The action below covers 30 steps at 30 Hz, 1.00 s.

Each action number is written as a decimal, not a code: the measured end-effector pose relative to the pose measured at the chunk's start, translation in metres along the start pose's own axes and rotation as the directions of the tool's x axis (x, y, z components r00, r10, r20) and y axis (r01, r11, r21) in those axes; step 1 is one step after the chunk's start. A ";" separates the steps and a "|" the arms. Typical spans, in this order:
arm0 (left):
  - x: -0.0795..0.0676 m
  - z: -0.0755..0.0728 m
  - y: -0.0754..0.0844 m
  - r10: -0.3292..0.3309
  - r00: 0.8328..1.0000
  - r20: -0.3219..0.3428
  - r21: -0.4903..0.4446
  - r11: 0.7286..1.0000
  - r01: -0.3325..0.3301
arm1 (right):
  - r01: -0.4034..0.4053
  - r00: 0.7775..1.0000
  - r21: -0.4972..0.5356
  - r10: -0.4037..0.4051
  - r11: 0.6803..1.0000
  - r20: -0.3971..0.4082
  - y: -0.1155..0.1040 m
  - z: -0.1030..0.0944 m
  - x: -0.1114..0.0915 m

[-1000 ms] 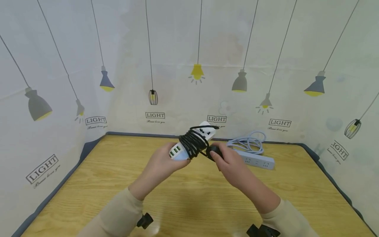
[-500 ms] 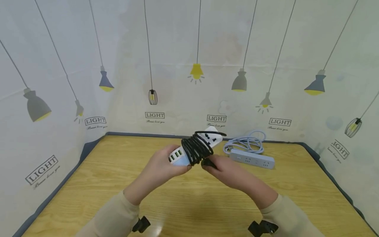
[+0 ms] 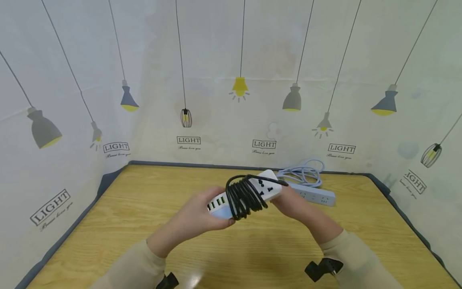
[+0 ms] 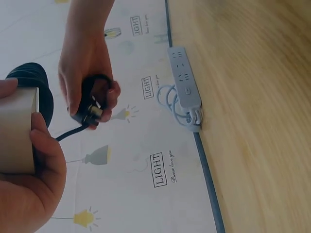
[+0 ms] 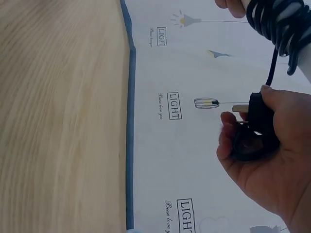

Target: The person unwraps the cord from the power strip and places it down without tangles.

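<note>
My left hand [image 3: 196, 212] grips the near end of a white power strip [image 3: 271, 190] with USB ports, tilted above the table. Many turns of black cord [image 3: 246, 197] wrap its middle, and one loose loop reaches past the far end. Behind that end is my right hand [image 3: 295, 204], its fingers hidden in the head view. The right wrist view shows it holding a black plug [image 5: 261, 114] with metal prongs, its fingers curled round it. A taut length of cord runs from the plug up to the wrapped turns.
A pale blue power strip [image 3: 317, 196] lies on the wooden table [image 3: 144, 208] at the back right, its coiled blue cord [image 3: 303, 175] behind it. A lamp-printed backdrop [image 3: 216, 52] stands along the back and both sides.
The wrapped strip has moved right and down, nearer to me. My right hand, with the black plug, has passed from the strip's near side to behind its far end.
</note>
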<state>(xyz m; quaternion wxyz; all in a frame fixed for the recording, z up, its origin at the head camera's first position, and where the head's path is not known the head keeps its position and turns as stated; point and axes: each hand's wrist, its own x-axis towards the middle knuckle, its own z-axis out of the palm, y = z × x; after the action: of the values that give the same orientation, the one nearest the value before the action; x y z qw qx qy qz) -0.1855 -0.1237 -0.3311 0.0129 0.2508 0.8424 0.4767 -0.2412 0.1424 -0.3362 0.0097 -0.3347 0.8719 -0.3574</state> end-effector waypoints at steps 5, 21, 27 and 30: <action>-0.003 0.007 0.003 0.019 0.991 0.135 0.013 1.000 -0.021 | -0.055 0.998 0.024 0.055 0.998 -0.003 -0.001 -0.010 0.011; -0.001 0.022 -0.015 -0.006 0.931 0.364 0.324 0.938 -0.121 | 0.117 0.986 -0.410 -0.156 0.905 -0.064 -0.011 -0.034 0.017; 0.005 0.026 -0.024 -0.047 0.941 0.335 0.270 0.962 -0.048 | 0.212 0.917 -0.559 -0.360 0.802 -0.169 -0.025 -0.035 0.016; 0.008 0.028 -0.029 -0.074 0.947 0.313 0.248 0.969 -0.007 | 0.236 0.881 -0.553 -0.415 0.799 -0.225 -0.032 -0.034 0.014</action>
<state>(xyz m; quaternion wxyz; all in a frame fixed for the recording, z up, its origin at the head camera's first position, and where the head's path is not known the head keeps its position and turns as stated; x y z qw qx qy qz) -0.1973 -0.1098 -0.3679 0.1263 0.3099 0.8859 0.3212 -0.2425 0.1383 -0.2881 -0.2900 -0.4063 0.8514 -0.1613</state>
